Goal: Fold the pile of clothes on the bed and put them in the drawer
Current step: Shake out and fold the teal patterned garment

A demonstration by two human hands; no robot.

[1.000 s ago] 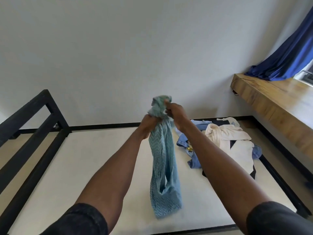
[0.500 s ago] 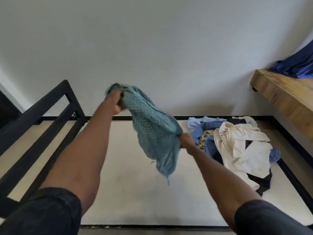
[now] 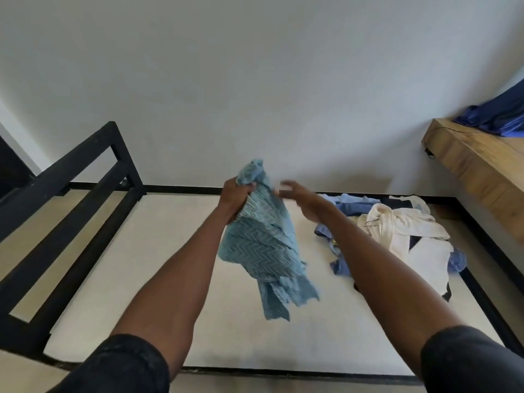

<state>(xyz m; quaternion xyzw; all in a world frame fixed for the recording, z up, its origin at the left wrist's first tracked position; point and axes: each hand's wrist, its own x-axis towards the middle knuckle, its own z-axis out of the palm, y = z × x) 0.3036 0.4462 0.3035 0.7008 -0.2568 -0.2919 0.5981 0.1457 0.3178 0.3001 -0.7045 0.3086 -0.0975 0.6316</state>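
The left hand [image 3: 236, 194] is bunched tight around the top of a teal knit garment [image 3: 265, 245] with a zigzag weave, holding it up in the air above the bed [image 3: 141, 279]. The cloth hangs from that fist in a loose, crumpled drop, its lower end clear of the mattress. The right hand [image 3: 304, 201] is just beside the garment's upper edge, at about the same height as the left; it is blurred, its fingers look spread and reaching toward the cloth, and I cannot tell whether they touch it or have hold of anything. Both forearms are bare, with dark sleeves at the elbows.

To the right of the held garment, on the mattress, lies the pile of clothes [image 3: 397, 236]: a cream top spread over blue and dark pieces. Beyond the pile, against the wall, a wooden ledge [image 3: 476, 171] carries a heap of dark blue fabric [image 3: 499, 117]. To the left of the garment, the bed's black metal frame [image 3: 71, 188] rises along the mattress edge.
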